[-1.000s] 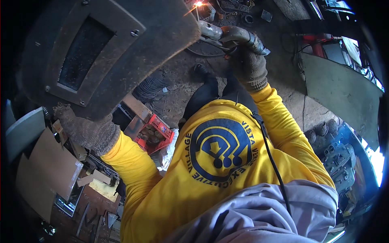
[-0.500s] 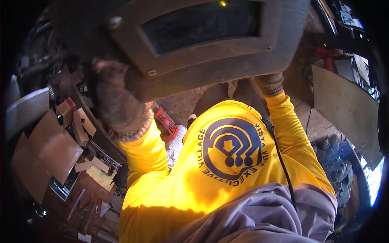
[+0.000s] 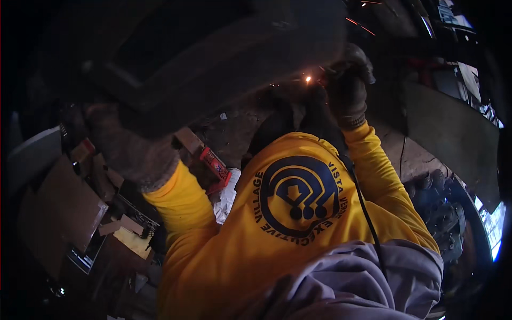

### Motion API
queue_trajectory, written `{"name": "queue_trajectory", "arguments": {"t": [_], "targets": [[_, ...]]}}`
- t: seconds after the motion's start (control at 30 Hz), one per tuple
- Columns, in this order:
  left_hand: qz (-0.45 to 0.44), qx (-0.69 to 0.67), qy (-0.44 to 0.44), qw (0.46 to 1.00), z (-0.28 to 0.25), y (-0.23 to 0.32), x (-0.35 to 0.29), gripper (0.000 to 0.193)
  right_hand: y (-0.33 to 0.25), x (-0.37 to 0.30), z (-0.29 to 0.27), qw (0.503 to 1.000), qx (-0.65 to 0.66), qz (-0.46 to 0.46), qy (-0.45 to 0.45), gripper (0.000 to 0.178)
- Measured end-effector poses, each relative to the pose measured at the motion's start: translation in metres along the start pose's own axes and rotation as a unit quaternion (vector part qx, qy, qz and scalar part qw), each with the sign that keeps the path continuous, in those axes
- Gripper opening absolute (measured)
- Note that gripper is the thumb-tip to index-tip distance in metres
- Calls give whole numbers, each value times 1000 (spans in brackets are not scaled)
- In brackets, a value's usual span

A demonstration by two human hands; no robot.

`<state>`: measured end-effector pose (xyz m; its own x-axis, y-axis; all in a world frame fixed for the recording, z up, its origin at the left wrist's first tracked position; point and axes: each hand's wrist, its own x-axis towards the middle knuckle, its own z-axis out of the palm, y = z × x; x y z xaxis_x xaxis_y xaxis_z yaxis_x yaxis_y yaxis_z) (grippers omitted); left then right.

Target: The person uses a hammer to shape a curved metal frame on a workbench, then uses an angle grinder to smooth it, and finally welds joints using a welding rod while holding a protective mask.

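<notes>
A dark welding shield [image 3: 213, 69] with a window in it hangs across the top of the view. My left hand [image 3: 130, 146], in a worn brown glove, is at its lower left edge and grips it; the fingers are mostly in shadow. Right of the shield, my right hand [image 3: 346, 93], gloved too, is closed around something too dark to make out. Beside its fingers a small orange glow [image 3: 308, 79] burns, partly behind the shield's lower edge. Red spark streaks [image 3: 361, 25] fly above that hand.
Flattened cardboard [image 3: 64, 213] and small boxes lie at the left. A red box [image 3: 216, 165] and a white bag [image 3: 228, 194] are on the floor near my legs. A large flat panel [image 3: 453, 144] stands at the right, above dark metal parts [image 3: 445, 224].
The shield has shifted left and down with my left hand. My right hand, partly hidden before, now shows beside it. An orange glow and sparks have appeared, and the picture is darker.
</notes>
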<state>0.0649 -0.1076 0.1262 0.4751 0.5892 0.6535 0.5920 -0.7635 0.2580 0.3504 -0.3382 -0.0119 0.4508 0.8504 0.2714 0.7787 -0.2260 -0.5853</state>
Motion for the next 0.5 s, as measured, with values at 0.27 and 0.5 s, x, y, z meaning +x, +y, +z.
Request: {"name": "queue_trajectory", "arguments": {"t": [0.27,0.5], "targets": [[89,416,15,905,-29,-30,16,58,-3,4,-4,997,65,15,30,45],[53,261,-17,964,-22,-11,15,67,-10,9,-4,993,114,7,39,42]]}}
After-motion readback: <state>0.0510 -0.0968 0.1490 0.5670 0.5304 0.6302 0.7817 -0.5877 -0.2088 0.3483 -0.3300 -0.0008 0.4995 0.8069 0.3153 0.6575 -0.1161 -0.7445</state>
